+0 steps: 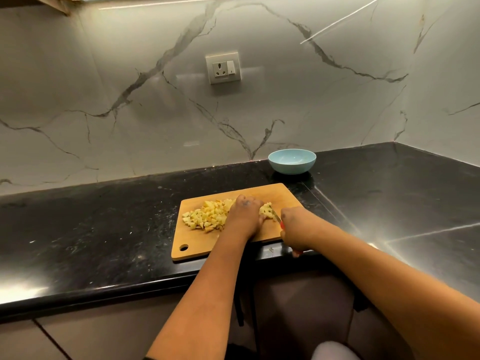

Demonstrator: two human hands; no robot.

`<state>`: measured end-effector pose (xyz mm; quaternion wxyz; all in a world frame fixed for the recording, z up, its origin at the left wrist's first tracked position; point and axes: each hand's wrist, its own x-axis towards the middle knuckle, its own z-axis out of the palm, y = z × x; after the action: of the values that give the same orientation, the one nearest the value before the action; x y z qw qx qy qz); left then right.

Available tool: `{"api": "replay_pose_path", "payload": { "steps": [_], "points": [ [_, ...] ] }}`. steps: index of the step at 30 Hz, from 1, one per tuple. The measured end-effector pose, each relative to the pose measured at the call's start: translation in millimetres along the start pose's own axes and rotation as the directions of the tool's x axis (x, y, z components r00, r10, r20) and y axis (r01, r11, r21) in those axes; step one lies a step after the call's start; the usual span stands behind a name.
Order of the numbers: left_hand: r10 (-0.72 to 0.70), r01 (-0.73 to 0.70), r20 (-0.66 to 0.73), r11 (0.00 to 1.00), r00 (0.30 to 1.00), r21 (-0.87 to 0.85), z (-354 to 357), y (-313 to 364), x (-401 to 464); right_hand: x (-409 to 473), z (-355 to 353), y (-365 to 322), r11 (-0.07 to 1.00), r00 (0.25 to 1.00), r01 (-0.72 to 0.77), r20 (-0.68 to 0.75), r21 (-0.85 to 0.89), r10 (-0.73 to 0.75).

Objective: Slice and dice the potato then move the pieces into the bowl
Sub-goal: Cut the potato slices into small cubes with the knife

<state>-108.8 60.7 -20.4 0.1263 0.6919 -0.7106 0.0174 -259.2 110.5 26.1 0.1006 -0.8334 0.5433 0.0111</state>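
Head view: two hands (245, 213), one knife (277, 216), one board (233, 245), one bowl (292, 162).

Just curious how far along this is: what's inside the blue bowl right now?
The blue bowl looks empty as far as its inside shows; its near wall hides part of the bottom. The diced potato is all on the cutting board.

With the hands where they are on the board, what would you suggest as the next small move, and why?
Probably one more cut down through the potato chunk. The left hand steadies it, the right hand has the knife against it, and it looks bigger than the diced pile. The bowl appears empty.
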Motion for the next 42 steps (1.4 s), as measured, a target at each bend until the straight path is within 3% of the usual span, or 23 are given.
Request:
{"api": "replay_pose_path", "payload": {
  "steps": [4, 8, 12, 19, 24, 29, 36, 42],
  "points": [
    [-0.038, 0.039, 0.005, 0.996, 0.999, -0.077, -3, 2, 6, 8, 0, 4, 0.998, 0.999, 0.015, -0.049, 0.069, -0.011],
    [-0.081, 0.051, -0.135, 0.977, 0.988, -0.208, -8, -3, 3, 15, -14, 25, 0.971, 0.988, -0.033, -0.14, 0.235, 0.067],
    [-0.076, 0.011, -0.225, 0.961, 0.971, -0.277, -13, -8, -2, 20, -12, 40, 0.984, 0.983, -0.09, -0.144, 0.156, 0.112],
    [-0.044, -0.009, -0.182, 0.96, 0.982, -0.28, -14, -16, -16, 22, 8, 21, 0.98, 0.998, -0.02, -0.048, 0.199, 0.03],
    [0.024, -0.057, -0.132, 0.966, 0.991, -0.252, -9, -16, -30, 22, -11, 33, 0.96, 0.983, 0.003, -0.177, 0.278, 0.048],
    [0.003, -0.042, -0.185, 0.976, 0.983, -0.211, -3, -17, -34, 15, -20, 45, 0.982, 0.989, -0.145, 0.056, 0.122, 0.139],
    [-0.065, -0.003, -0.291, 0.974, 0.955, -0.228, 8, -9, -32, 13, 5, 8, 0.985, 0.993, -0.054, 0.116, 0.166, 0.035],
    [-0.076, 0.013, -0.244, 0.968, 0.967, -0.251, 7, -9, -30, 15, 4, 9, 0.965, 0.999, 0.003, -0.038, 0.263, 0.007]
  ]
}}
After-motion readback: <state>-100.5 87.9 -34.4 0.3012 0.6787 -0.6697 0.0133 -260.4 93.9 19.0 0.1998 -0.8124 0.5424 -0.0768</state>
